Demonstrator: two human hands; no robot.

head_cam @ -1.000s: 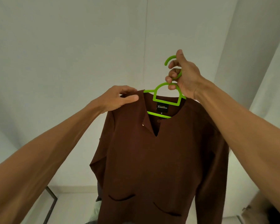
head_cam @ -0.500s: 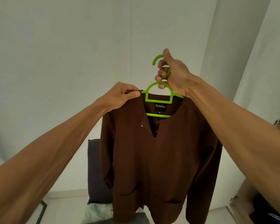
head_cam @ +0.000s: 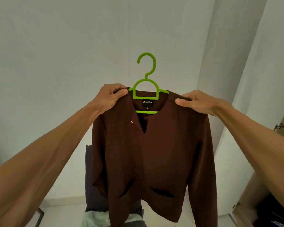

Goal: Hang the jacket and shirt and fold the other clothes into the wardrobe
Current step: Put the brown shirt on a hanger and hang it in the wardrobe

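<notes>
Pale walls (head_cam: pixel 56 63) frame one shirt (head_cam: pixel 154 161), one hanger (head_cam: pixel 146 97), two hands (head_cam: pixel 110 99) (head_cam: pixel 202 104) pinching shoulders.

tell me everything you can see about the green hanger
The hanger is bright green, plastic by its look. Its open hook points up, curling left, caught on nothing. Below, an arched loop and a lower crossbar show in the neckline of the brown shirt it carries; its arms run under the shoulders. It is upright, held up by the left hand and right hand, which pinch those shoulders.
</notes>
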